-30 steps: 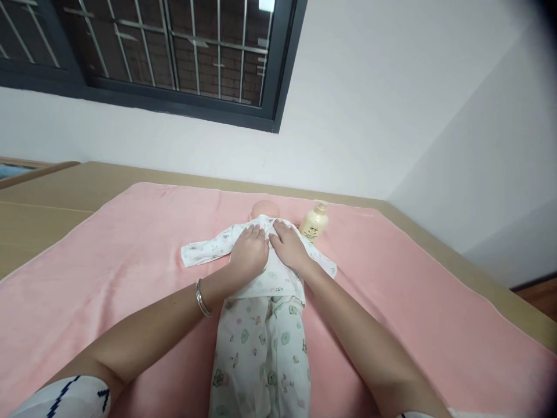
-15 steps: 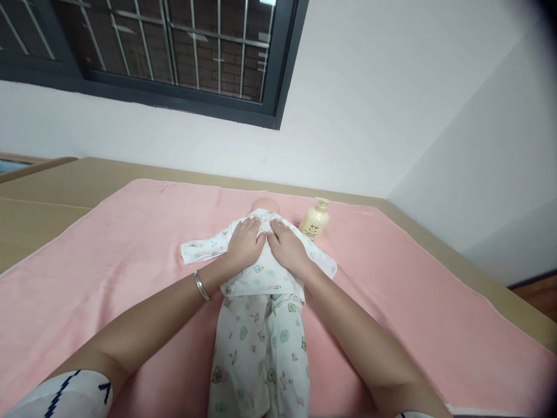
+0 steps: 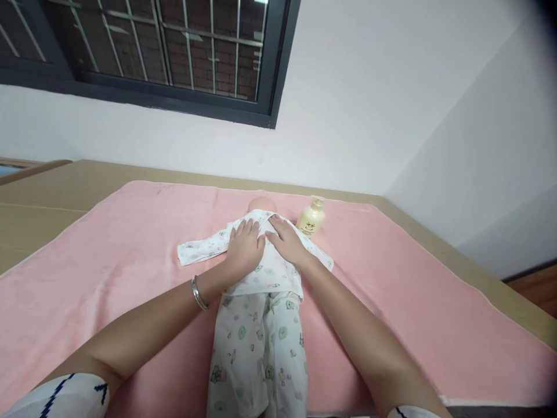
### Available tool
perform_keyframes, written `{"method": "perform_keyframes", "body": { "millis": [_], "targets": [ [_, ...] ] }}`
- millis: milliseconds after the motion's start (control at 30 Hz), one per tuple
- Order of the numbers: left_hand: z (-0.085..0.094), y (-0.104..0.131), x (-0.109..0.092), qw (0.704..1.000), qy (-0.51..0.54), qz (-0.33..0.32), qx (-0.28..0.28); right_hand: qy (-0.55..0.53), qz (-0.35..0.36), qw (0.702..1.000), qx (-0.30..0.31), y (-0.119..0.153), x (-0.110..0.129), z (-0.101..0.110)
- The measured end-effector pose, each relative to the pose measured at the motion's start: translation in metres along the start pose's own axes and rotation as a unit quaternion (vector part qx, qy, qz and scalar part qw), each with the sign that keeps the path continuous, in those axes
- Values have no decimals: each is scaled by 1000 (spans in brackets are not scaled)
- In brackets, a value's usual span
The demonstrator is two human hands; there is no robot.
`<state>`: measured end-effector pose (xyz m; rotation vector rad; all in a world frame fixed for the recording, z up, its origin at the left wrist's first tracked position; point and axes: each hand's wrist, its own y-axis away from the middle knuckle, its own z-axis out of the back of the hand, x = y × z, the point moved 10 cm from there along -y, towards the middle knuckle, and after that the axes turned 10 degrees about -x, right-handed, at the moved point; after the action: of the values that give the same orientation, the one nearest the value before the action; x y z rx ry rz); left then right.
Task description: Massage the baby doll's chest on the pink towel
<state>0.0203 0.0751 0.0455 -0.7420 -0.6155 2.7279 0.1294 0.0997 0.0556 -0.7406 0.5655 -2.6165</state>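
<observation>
A baby doll (image 3: pixel 262 204), of which only the smooth top of the head and the clothes show, lies on its back or front; I cannot tell which. It wears a white printed top (image 3: pixel 278 276) with sleeves spread wide and matching trousers (image 3: pixel 243 342). My left hand (image 3: pixel 246 249) rests flat on the left side of its upper body, fingers slightly apart. On the other side my right hand (image 3: pixel 287 241) lies palm down, its fingertips by the neckline. Both thumbs point inward, close together. A cream pump bottle (image 3: pixel 311 217) stands beyond my right hand, beside the doll's shoulder.
A pink blanket (image 3: pixel 143 232) covers most of the wooden surface (image 3: pixel 104 174) under the doll. Behind it rises a white wall (image 3: pixel 339 116) with a dark-framed, barred window (image 3: pixel 183 52). Another wall meets it at the right.
The view has shifted slightly. My right fingertips have moved a little up towards the neckline, and my left fingers look more spread. Both hands stay on the doll's top.
</observation>
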Motion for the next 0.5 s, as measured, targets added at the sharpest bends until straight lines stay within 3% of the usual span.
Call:
{"method": "perform_keyframes", "body": {
  "millis": [133,267,367,500],
  "targets": [
    [2,2,-5,1000,17,-9,8,27,11,1000,4,2,7,5],
    [1,-12,6,997,70,-8,31,129,1,992,-3,16,39,8],
    [2,-18,11,997,76,-10,25,185,32,982,-2,27,63,5],
    [4,-5,3,999,30,-11,1,139,36,990,8,20,53,7]
  ]
}}
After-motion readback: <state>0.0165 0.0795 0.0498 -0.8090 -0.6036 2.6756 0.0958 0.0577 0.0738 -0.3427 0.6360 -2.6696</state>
